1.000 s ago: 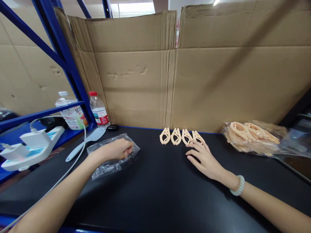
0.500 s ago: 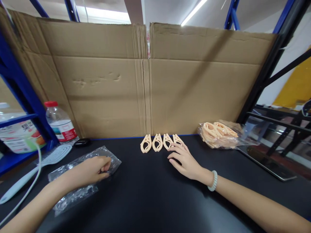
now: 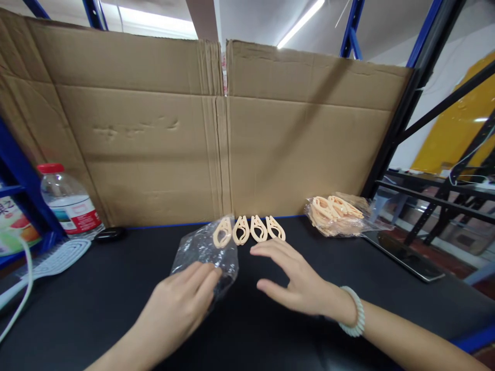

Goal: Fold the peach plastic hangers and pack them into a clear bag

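Clutched in my left hand (image 3: 185, 299) is a clear plastic bag (image 3: 201, 247), raised a little over the black table. The bag's far part covers the leftmost of several folded beige hangers (image 3: 241, 230), which shows through the film. These hangers stand in a row near the cardboard at the back. My right hand (image 3: 290, 278) is just in front of the row's right end, thumb and fingers apart, holding nothing. A pale coiled band circles the right wrist.
A clear bag of beige hangers (image 3: 334, 214) lies at the back right, beside a dark phone (image 3: 404, 256). On the left are a red-capped bottle (image 3: 71, 203), a black mouse (image 3: 110, 234) and a pale blue hairbrush (image 3: 64, 259). Cardboard (image 3: 154, 139) walls the back.
My left hand has lifted the plastic bag off the table at left and carried it right, toward the row. My right hand has drawn back from the rightmost hanger with its fingers opened.
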Tool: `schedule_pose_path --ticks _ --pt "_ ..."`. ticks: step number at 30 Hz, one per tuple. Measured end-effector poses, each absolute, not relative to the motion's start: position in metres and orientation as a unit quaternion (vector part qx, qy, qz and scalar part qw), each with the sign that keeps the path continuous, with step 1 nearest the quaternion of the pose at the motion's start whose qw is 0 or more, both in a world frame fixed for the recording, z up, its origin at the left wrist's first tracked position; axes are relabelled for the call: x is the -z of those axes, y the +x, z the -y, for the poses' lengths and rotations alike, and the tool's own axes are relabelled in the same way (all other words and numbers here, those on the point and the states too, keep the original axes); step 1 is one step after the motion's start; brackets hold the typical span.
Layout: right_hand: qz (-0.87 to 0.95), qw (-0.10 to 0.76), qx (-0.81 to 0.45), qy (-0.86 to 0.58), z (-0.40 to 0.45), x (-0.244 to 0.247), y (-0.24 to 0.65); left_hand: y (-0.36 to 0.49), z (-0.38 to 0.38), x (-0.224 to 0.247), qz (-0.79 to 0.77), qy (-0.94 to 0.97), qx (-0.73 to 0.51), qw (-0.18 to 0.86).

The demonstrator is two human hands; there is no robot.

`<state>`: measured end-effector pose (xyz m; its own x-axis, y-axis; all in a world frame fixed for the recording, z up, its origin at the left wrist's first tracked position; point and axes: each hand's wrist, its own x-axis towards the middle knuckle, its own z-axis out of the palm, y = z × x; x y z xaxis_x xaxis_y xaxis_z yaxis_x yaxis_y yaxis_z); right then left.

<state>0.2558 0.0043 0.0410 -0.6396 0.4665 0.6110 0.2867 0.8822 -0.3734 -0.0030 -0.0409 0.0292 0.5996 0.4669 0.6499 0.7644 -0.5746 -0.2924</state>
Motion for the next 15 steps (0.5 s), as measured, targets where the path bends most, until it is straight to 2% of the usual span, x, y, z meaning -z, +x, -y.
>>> schedule_pose_path --ticks 3,11,15 --pt "0.912 0.329 -0.138 -0.204 0.01 -0.04 0.25 0.016 0.042 -0.011 0.301 -0.875 0.238 0.295" --pt "0.909 0.271 -0.138 -0.284 -0.007 -0.013 0.244 0.025 0.048 0.003 0.336 -0.899 0.258 0.113" --pt "0.921 0.233 -0.112 -0.291 -0.003 -0.008 0.239 0.026 0.049 0.003 0.343 -0.9 0.263 0.064"
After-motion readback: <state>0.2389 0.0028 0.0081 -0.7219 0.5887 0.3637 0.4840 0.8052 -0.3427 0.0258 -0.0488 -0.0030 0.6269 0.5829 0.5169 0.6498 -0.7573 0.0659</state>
